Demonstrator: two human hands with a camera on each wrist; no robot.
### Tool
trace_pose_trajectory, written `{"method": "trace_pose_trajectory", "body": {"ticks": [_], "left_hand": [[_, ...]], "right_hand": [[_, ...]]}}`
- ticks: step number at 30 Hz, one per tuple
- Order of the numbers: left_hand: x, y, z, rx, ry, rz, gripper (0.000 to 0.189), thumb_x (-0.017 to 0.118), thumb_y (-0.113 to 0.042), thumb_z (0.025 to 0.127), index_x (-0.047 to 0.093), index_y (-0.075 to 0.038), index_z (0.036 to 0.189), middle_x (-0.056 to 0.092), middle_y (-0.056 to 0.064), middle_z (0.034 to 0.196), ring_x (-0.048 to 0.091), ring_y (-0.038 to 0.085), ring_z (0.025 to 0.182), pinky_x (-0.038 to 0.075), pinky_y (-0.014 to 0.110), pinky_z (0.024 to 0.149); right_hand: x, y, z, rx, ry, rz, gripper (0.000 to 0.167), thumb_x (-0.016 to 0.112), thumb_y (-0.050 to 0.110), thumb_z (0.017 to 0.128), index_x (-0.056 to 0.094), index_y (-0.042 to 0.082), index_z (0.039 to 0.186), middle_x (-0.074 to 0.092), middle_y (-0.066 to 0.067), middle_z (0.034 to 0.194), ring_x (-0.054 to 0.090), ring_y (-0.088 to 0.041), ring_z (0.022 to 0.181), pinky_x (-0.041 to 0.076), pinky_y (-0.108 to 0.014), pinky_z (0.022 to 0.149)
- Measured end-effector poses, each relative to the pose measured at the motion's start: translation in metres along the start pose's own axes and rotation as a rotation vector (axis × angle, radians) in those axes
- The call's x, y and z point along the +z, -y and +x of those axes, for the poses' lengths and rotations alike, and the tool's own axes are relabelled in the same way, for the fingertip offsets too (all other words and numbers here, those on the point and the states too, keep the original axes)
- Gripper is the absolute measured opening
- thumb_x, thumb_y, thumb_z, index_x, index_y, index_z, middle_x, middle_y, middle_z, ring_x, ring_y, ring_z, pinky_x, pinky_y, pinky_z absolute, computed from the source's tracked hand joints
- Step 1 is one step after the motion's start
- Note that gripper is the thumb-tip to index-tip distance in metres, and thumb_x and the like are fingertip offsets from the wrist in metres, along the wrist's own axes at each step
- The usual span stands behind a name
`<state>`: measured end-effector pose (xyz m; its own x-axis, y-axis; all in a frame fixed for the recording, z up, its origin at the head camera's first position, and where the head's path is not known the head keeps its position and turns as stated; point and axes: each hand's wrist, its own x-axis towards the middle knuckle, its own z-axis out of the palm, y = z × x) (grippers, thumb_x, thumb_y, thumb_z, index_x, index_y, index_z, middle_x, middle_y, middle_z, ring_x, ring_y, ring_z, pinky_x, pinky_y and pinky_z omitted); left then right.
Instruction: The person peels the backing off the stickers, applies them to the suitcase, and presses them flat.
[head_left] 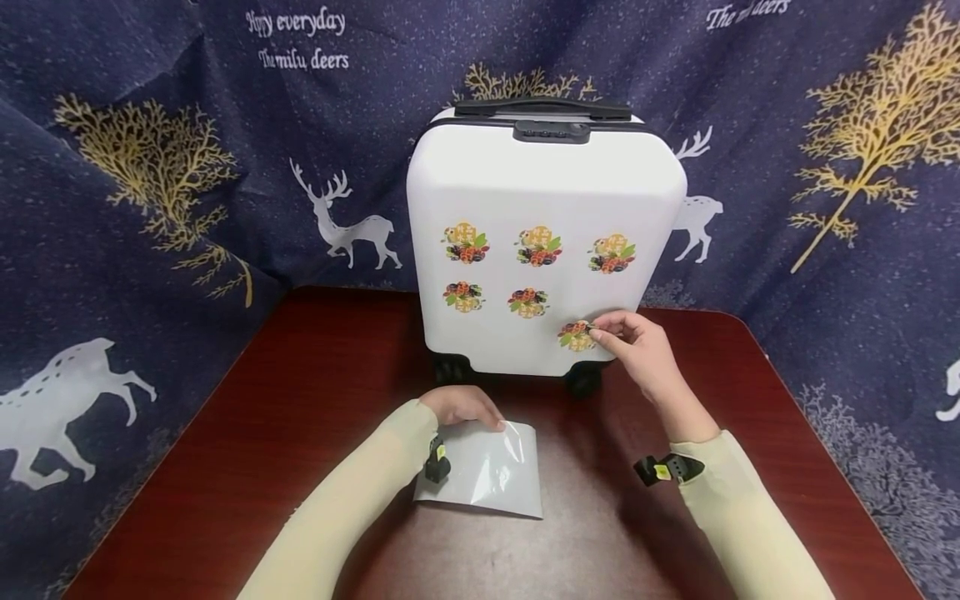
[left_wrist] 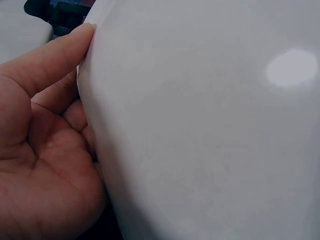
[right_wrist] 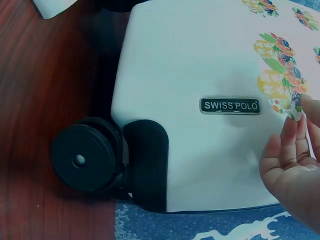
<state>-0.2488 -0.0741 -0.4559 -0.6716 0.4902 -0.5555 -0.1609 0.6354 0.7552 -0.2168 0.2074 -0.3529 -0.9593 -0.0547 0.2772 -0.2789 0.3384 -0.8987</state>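
A white suitcase [head_left: 543,196] stands upright on the table, with several colourful fruit stickers [head_left: 537,247] on its front in two rows. My right hand [head_left: 636,346] pinches the edge of another fruit sticker [head_left: 576,336] between thumb and fingers, at the suitcase's lower right. Whether that sticker lies flat against the shell, I cannot tell. In the right wrist view, a SWISS POLO badge [right_wrist: 230,106] shows beside the held sticker [right_wrist: 272,85]. Below the suitcase, my left hand [head_left: 463,406] grips a glossy white sheet [head_left: 480,479] by its upper edge. The left wrist view shows the sheet's blank face [left_wrist: 200,130].
The dark red wooden table [head_left: 330,375] carries the suitcase near its back edge. Black wheels [right_wrist: 82,157] support the suitcase, and a black handle [head_left: 543,107] tops it. Behind hangs a dark blue cloth [head_left: 360,133] printed with deer and golden trees.
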Motion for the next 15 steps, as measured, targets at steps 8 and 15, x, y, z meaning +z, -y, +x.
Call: {"method": "trace_pose_trajectory", "body": {"ticks": [8,15], "left_hand": [[0.000,0.000,-0.001,0.002,0.000,-0.008,0.030,0.074,-0.012,0.089,0.075,0.001,0.116,0.076,0.010,0.112,0.063,0.013,0.086,0.054,0.025,0.081],[0.000,0.000,-0.003,-0.005,0.004,-0.014,0.030,0.074,-0.012,0.090,0.075,0.001,0.116,0.076,0.010,0.110,0.063,0.014,0.085,0.054,0.025,0.080]], "right_hand": [[-0.006,0.007,0.005,0.024,-0.076,-0.032,0.026,0.071,0.010,0.095,0.067,-0.011,0.109,0.062,0.029,0.074,0.055,0.005,0.074,0.045,-0.014,0.066],[-0.012,0.009,0.010,-0.001,-0.118,-0.029,0.013,0.072,0.009,0.094,0.072,-0.003,0.100,0.062,0.028,0.071,0.055,0.006,0.073,0.044,-0.014,0.064]]}}
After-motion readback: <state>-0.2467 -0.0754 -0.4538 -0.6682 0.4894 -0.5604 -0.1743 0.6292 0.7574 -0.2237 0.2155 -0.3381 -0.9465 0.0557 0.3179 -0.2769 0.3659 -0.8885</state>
